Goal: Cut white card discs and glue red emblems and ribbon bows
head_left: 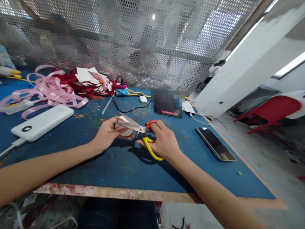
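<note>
My right hand (pixel 164 138) grips a pair of scissors (pixel 133 126) with one red and one yellow handle. Their blades are spread apart and point left toward my other hand. Between finger and thumb, my left hand (pixel 108 133) pinches a small white piece (pixel 126 131), which looks like paper or card. One blade crosses over this piece; the other blade is partly hidden behind it. Both hands are held just above the blue table mat (pixel 114 171).
At the back left lie tangled pink ribbon (pixel 57 84) and a pile of white and red cards (pixel 87 79). A white power bank (pixel 44 122) sits at the left, a phone (pixel 215 144) at the right. Behind are a tablet (pixel 166 105), an earbud case (pixel 143 99) and a perforated metal screen (pixel 114 41).
</note>
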`<state>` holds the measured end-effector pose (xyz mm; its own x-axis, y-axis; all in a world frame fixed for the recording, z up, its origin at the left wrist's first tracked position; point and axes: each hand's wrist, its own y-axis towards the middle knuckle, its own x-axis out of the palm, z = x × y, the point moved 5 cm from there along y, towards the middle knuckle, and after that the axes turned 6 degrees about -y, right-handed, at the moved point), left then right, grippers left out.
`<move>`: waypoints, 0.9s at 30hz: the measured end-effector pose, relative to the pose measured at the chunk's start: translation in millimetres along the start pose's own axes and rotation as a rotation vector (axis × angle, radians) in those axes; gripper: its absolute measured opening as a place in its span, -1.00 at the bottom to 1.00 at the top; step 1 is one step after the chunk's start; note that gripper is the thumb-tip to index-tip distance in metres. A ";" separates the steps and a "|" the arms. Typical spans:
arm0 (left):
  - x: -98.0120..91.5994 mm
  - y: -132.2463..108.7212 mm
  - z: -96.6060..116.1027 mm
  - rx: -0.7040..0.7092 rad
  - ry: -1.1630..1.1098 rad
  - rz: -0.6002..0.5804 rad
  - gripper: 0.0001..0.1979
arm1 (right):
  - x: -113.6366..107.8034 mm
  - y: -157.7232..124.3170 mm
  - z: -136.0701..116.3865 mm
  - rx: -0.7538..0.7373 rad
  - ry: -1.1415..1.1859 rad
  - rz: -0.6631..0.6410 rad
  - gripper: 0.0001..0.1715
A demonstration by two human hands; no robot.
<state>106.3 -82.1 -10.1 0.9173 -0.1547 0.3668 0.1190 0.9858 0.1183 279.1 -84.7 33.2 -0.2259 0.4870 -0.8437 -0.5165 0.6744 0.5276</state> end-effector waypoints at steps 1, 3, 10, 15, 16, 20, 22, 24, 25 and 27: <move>-0.1 0.1 0.0 -0.001 0.006 -0.003 -0.68 | 0.0 -0.1 0.2 0.000 0.001 -0.002 -0.37; 0.0 0.2 0.1 0.001 0.008 -0.013 -0.68 | 0.2 -0.2 0.7 0.004 0.001 -0.007 -0.36; -1.6 2.1 4.4 0.010 0.031 -0.011 -0.68 | 0.9 -1.2 1.9 0.029 -0.018 -0.021 -0.35; -2.5 5.6 12.5 0.056 0.116 -0.047 -0.72 | 1.5 -1.6 2.4 0.037 -0.015 -0.037 -0.34; -2.8 6.1 13.4 0.063 0.128 -0.049 -0.72 | 1.7 -1.5 2.5 0.039 -0.018 -0.043 -0.33; -3.8 7.4 12.9 0.063 0.133 -0.052 -0.73 | 1.6 -0.9 2.3 0.041 -0.031 -0.063 -0.34; -4.2 7.8 12.0 0.063 0.133 -0.055 -0.74 | 1.6 -0.7 1.9 0.040 -0.040 -0.067 -0.34; -5.1 8.2 12.0 0.068 0.142 -0.051 -0.74 | 1.7 -0.6 1.6 0.039 -0.052 -0.067 -0.35; -5.6 8.3 12.3 0.070 0.151 -0.049 -0.74 | 1.8 -0.6 1.4 0.039 -0.058 -0.067 -0.35; -6.5 8.5 13.7 0.076 0.168 -0.047 -0.76 | 2.0 -0.7 1.2 0.039 -0.066 -0.065 -0.33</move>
<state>96.2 -73.6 1.1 0.9627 -0.1814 0.2006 0.1401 0.9689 0.2038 280.0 -83.5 31.3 -0.1371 0.4766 -0.8684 -0.4950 0.7264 0.4768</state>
